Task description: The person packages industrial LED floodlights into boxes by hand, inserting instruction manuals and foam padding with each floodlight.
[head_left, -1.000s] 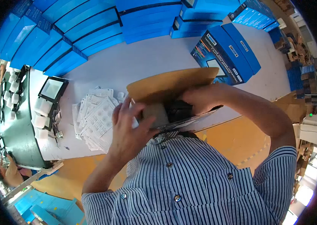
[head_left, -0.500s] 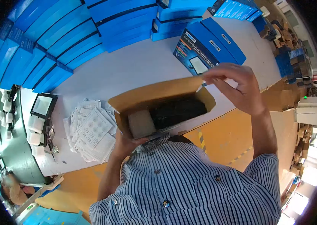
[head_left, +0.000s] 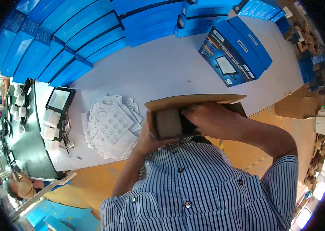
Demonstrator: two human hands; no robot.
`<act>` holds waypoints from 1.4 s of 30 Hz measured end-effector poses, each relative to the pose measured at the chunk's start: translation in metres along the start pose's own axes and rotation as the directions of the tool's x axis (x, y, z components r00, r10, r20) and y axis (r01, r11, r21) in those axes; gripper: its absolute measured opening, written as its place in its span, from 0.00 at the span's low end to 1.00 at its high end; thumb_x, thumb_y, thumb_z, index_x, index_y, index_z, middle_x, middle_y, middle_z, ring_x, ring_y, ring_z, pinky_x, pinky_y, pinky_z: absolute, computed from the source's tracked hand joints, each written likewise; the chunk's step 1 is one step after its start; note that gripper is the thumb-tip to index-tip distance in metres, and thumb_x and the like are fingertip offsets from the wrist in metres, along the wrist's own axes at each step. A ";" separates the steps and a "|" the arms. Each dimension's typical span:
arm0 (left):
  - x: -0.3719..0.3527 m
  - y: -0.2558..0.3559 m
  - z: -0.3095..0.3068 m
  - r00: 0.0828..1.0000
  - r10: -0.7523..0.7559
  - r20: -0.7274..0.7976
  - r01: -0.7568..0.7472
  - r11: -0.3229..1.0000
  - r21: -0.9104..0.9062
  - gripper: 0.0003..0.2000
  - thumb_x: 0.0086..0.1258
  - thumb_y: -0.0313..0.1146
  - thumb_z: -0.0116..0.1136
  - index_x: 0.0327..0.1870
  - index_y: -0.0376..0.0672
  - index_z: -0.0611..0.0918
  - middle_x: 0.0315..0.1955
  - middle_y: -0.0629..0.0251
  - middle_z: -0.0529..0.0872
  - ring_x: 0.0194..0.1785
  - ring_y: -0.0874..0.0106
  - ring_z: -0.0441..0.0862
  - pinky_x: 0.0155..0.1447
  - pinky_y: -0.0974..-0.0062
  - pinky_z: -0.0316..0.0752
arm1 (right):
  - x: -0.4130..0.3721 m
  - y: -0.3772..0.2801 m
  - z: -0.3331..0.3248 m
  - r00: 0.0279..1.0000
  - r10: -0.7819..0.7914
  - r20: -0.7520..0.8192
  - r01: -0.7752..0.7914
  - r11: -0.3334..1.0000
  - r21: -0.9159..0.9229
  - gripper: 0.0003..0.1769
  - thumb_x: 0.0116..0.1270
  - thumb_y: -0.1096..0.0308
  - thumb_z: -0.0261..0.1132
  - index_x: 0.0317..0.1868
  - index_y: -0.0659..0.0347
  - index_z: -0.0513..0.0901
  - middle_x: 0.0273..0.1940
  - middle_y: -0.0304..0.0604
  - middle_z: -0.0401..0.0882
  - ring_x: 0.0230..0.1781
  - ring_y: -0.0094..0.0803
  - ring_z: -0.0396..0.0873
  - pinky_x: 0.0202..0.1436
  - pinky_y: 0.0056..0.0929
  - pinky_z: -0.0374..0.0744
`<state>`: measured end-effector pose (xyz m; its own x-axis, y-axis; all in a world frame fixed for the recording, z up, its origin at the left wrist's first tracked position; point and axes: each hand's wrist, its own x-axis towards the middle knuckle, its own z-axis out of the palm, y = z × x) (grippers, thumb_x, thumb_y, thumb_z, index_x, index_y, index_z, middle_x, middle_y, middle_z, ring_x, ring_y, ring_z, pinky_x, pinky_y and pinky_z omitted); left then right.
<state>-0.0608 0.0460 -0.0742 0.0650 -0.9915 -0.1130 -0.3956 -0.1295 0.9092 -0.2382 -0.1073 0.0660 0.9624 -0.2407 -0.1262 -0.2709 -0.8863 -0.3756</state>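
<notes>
An open cardboard box (head_left: 193, 99) is held close against my striped shirt, its brown flap standing up along the far side. My left hand (head_left: 147, 138) grips the box at its left end. Inside, a pale block (head_left: 169, 123), perhaps foam, fills the left part, with something dark beside it. My right hand (head_left: 210, 120) reaches down into the box over the dark contents; its fingertips are hidden, so its grip cannot be made out. Just left of the box lies a loose pile of printed paper sheets (head_left: 112, 127).
Blue boxes (head_left: 93, 30) are stacked along the table's (head_left: 158, 65) far side. Two more blue boxes (head_left: 235, 52) stand at the right. Floodlights (head_left: 58, 101) line the left edge beside a dark green conveyor (head_left: 28, 142). Another person (head_left: 22, 184) sits at the lower left.
My right hand has left the raised flap and gone down into the box. The box has shifted slightly rightward in view, along with the whole scene.
</notes>
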 end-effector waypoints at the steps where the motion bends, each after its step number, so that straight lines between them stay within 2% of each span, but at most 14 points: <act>1: 0.002 0.002 0.000 1.000 0.001 0.005 0.000 1.000 -0.027 0.57 0.33 0.44 0.78 0.65 0.36 0.50 0.57 0.44 0.65 0.60 0.51 0.66 0.61 0.61 0.65 | 0.002 0.002 0.003 0.999 -0.008 0.040 0.006 0.999 0.036 0.10 0.48 0.79 0.58 0.33 0.72 0.78 0.32 0.59 0.79 0.36 0.47 0.80 0.42 0.41 0.78; 6: 0.004 0.012 -0.007 0.999 -0.010 0.037 0.010 1.000 0.002 0.57 0.35 0.43 0.77 0.65 0.37 0.50 0.61 0.41 0.60 0.62 0.49 0.64 0.63 0.59 0.63 | 0.012 0.000 -0.007 0.903 0.003 0.429 -0.019 0.999 0.033 0.12 0.50 0.77 0.60 0.39 0.64 0.78 0.37 0.49 0.80 0.41 0.37 0.80 0.46 0.31 0.78; 9: 0.005 0.009 -0.006 0.995 0.098 0.018 -0.099 0.993 0.065 0.57 0.35 0.44 0.76 0.66 0.36 0.48 0.62 0.40 0.58 0.62 0.48 0.63 0.64 0.59 0.62 | 0.017 -0.006 -0.005 0.856 -0.020 0.517 0.134 0.973 -0.185 0.12 0.51 0.78 0.58 0.38 0.62 0.79 0.37 0.48 0.81 0.41 0.36 0.80 0.47 0.31 0.78; 15: 0.020 0.028 -0.014 0.975 0.212 -0.059 -0.211 0.977 0.030 0.59 0.34 0.43 0.77 0.66 0.34 0.47 0.61 0.41 0.59 0.62 0.48 0.64 0.63 0.60 0.63 | 0.009 0.006 0.013 0.976 0.081 0.201 -0.099 0.992 0.079 0.15 0.51 0.78 0.58 0.41 0.63 0.78 0.37 0.52 0.80 0.39 0.37 0.81 0.47 0.31 0.78; 18: 0.023 0.033 -0.017 0.988 0.151 -0.022 -0.152 0.987 -0.049 0.59 0.34 0.43 0.77 0.66 0.34 0.46 0.60 0.43 0.62 0.61 0.50 0.65 0.62 0.61 0.64 | 0.002 0.003 0.002 0.987 0.106 0.123 -0.106 0.994 -0.001 0.14 0.51 0.77 0.60 0.41 0.65 0.78 0.36 0.55 0.79 0.39 0.39 0.81 0.46 0.32 0.79; 21: 0.020 0.023 -0.013 0.991 0.130 -0.009 -0.130 0.991 0.022 0.59 0.34 0.43 0.77 0.66 0.33 0.46 0.58 0.44 0.64 0.60 0.51 0.67 0.61 0.62 0.66 | 0.011 0.001 -0.003 0.965 0.019 0.260 0.016 0.991 -0.132 0.12 0.49 0.74 0.61 0.37 0.66 0.78 0.34 0.55 0.80 0.37 0.39 0.81 0.45 0.33 0.79; 24: 0.024 0.029 -0.017 0.993 0.118 0.018 -0.118 0.993 0.010 0.59 0.34 0.43 0.77 0.65 0.33 0.47 0.57 0.45 0.66 0.59 0.52 0.68 0.60 0.63 0.67 | 0.029 -0.004 -0.015 0.809 0.098 0.580 0.089 0.954 -0.286 0.09 0.49 0.72 0.61 0.34 0.63 0.78 0.32 0.54 0.80 0.35 0.40 0.81 0.44 0.34 0.79; 28: 0.028 0.035 -0.017 0.981 0.188 -0.051 -0.191 0.979 -0.069 0.58 0.34 0.42 0.77 0.65 0.33 0.48 0.56 0.46 0.67 0.58 0.53 0.69 0.59 0.63 0.67 | 0.029 0.005 0.002 0.874 -0.011 0.486 0.118 0.975 -0.189 0.10 0.52 0.69 0.61 0.36 0.61 0.79 0.34 0.50 0.81 0.35 0.41 0.81 0.43 0.35 0.79; 30: 0.026 0.038 -0.016 0.963 0.228 -0.143 -0.243 0.966 -0.093 0.57 0.35 0.40 0.77 0.65 0.34 0.49 0.55 0.48 0.68 0.57 0.54 0.70 0.59 0.62 0.67 | 0.031 0.006 -0.007 0.926 0.031 0.375 -0.009 0.998 -0.061 0.11 0.54 0.69 0.61 0.38 0.61 0.79 0.35 0.52 0.81 0.36 0.41 0.81 0.43 0.34 0.79; 33: 0.017 0.018 -0.029 0.996 -0.090 -0.020 0.080 0.954 -0.288 0.53 0.36 0.38 0.77 0.64 0.34 0.54 0.53 0.51 0.71 0.55 0.58 0.72 0.58 0.64 0.69 | 0.020 0.005 -0.048 0.997 -0.040 -0.061 0.051 0.979 0.198 0.12 0.59 0.70 0.56 0.43 0.65 0.77 0.39 0.54 0.80 0.38 0.41 0.81 0.43 0.35 0.79; 34: 0.013 0.016 -0.032 0.995 -0.083 -0.058 0.058 0.936 -0.348 0.46 0.37 0.36 0.77 0.60 0.33 0.60 0.50 0.54 0.74 0.52 0.62 0.74 0.55 0.68 0.71 | 0.012 0.005 -0.062 0.964 -0.060 -0.260 0.134 0.952 0.276 0.13 0.62 0.71 0.54 0.45 0.67 0.77 0.40 0.55 0.79 0.39 0.41 0.81 0.43 0.35 0.79; 36: 0.005 0.026 -0.045 0.981 -0.196 -0.005 0.177 0.894 -0.412 0.43 0.38 0.36 0.77 0.57 0.33 0.63 0.48 0.55 0.75 0.51 0.63 0.75 0.54 0.70 0.73 | -0.021 0.025 -0.068 0.865 0.255 -0.433 0.227 0.571 0.789 0.15 0.67 0.66 0.52 0.47 0.68 0.75 0.42 0.49 0.79 0.42 0.37 0.80 0.44 0.35 0.78; 39: 0.001 0.020 -0.048 0.963 -0.270 0.003 0.247 0.878 -0.410 0.45 0.37 0.39 0.77 0.56 0.34 0.61 0.48 0.57 0.75 0.50 0.64 0.75 0.54 0.70 0.74 | -0.044 0.076 -0.006 0.765 0.569 -0.301 -0.019 0.486 0.874 0.23 0.69 0.55 0.49 0.53 0.65 0.72 0.47 0.45 0.76 0.50 0.31 0.73 0.56 0.32 0.70; 42: -0.003 0.009 -0.039 0.968 -0.242 -0.068 0.193 0.888 -0.418 0.51 0.36 0.41 0.77 0.60 0.34 0.55 0.53 0.55 0.70 0.54 0.63 0.72 0.56 0.69 0.72 | -0.038 0.069 0.054 0.797 0.596 -0.093 0.083 0.045 0.996 0.30 0.67 0.49 0.50 0.60 0.64 0.65 0.55 0.45 0.70 0.54 0.30 0.68 0.58 0.30 0.66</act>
<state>-0.0286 0.0485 -0.0495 0.2209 -0.9272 -0.3026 0.0443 -0.3004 0.9528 -0.2945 -0.1384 -0.0043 0.6078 -0.7573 -0.2390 0.0466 0.3344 -0.9413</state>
